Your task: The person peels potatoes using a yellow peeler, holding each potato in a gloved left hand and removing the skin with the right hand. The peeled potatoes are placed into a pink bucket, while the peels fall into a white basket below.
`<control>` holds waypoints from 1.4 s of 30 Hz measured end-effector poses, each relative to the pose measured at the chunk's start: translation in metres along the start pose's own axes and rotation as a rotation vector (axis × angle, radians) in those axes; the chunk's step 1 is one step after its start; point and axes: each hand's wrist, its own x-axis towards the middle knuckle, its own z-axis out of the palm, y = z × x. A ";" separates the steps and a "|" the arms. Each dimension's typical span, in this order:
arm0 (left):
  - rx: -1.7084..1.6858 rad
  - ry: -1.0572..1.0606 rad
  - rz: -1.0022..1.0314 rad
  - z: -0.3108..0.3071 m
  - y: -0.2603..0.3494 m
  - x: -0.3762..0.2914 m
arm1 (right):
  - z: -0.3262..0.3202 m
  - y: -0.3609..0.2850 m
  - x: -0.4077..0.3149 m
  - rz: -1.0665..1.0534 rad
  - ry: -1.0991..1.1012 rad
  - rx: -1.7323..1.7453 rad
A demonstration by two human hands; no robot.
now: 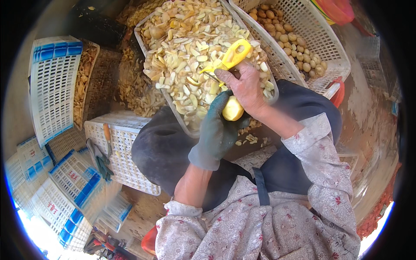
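My left hand (218, 126), in a dark green coated work glove with a grey cuff, is wrapped around a pale yellow peeled potato (232, 109). Bare and dirty, my right hand (244, 85) grips a yellow-handled peeler (232, 56) just above the potato. The peeler's blade end points left, and its handle with a hanging hole slants up to the right. Under both hands lies a heap of peelings (195, 55), filling a pale plastic crate (174, 109) between my knees. The palm of the gloved hand is hidden.
A white perforated crate (320, 35) at upper right holds many brown, round potatoes (292, 45). On an upturned white crate (120, 156) at left lie a wooden-handled knife (107, 133) and spare gloves (100, 161). Stacked blue-and-white crates (55, 87) and crates of peelings (85, 81) stand further left.
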 end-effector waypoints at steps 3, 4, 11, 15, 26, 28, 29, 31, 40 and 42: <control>-0.046 -0.011 0.011 -0.008 0.000 0.003 | 0.002 0.001 0.000 0.083 -0.010 0.088; -0.093 -0.023 0.018 -0.009 0.000 0.004 | -0.003 -0.007 0.003 0.188 -0.033 0.164; -0.051 0.082 0.156 -0.012 0.017 0.008 | -0.030 -0.028 0.007 0.432 -0.135 0.556; 0.056 0.193 0.269 -0.012 0.013 0.011 | -0.035 -0.037 -0.006 0.386 -0.285 0.366; -0.061 0.284 0.215 -0.010 0.011 0.022 | -0.022 -0.036 -0.018 0.278 -0.333 0.241; -0.047 0.271 0.229 -0.016 0.009 0.024 | -0.021 -0.032 -0.018 0.251 -0.329 0.216; -0.046 0.248 0.227 -0.022 0.010 0.025 | -0.020 -0.032 -0.019 0.224 -0.321 0.200; -0.034 0.275 0.227 -0.015 0.012 0.023 | -0.019 -0.028 -0.019 0.184 -0.313 0.149; -0.101 0.145 0.191 -0.013 0.022 0.016 | -0.029 -0.018 0.014 0.237 -0.052 0.101; 0.116 0.069 0.317 -0.016 0.018 0.019 | -0.028 -0.019 0.016 0.225 -0.092 0.145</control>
